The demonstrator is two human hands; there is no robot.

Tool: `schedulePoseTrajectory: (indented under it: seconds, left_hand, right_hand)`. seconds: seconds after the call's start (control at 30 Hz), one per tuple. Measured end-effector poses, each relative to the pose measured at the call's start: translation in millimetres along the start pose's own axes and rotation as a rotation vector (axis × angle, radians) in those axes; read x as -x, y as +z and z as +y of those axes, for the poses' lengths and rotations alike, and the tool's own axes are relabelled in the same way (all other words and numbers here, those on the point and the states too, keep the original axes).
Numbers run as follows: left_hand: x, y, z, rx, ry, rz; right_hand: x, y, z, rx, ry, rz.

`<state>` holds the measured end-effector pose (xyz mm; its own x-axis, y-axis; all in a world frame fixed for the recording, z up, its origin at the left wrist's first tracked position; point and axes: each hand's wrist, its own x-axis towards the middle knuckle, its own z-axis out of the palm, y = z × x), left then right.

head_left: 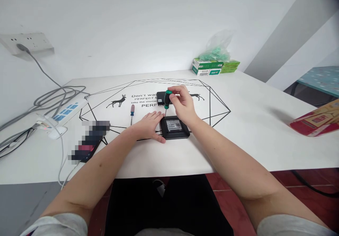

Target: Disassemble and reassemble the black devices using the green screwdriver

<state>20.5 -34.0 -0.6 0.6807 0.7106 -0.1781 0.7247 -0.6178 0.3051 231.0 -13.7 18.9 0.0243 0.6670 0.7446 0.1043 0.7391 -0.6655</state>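
My right hand grips a screwdriver with a green and black handle, held upright. Its shaft points down at the far left corner of a black square device with a white label. Whether the tip sits in a screw is too small to tell. My left hand lies against the device's left side, fingers stretched out and thumb near its front left corner. Behind the screwdriver lies a flat black piece, partly hidden by the right hand. A second screwdriver rests to the left.
A pixelated phone-like object lies at front left, beside a power strip and grey cables. Green and white boxes with a plastic bag stand at the back wall. A red package sits at right.
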Motion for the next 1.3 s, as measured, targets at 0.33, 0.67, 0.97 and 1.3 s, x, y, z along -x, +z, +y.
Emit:
schedulePoseTrajectory:
  seconds: [0.33, 0.67, 0.97, 1.3]
  left_hand:
    - [1.1, -2.4, 4.8, -0.014, -0.035, -0.037]
    - [1.1, -1.6, 3.9, -0.018, -0.027, -0.034]
    - [0.3, -2.4, 4.2, -0.013, -0.039, -0.046]
    - [0.8, -1.5, 3.2, -0.018, -0.021, -0.029]
  right_hand:
    - [2.5, 1.8, -0.9, -0.185, 0.087, -0.085]
    - [-1.2, -5.4, -2.4, -0.008, -0.02, -0.12]
    - [-2.7, -5.7, 0.4, -0.118, 0.068, -0.106]
    - [-3.0, -2.6, -2.5, -0.205, 0.13, -0.103]
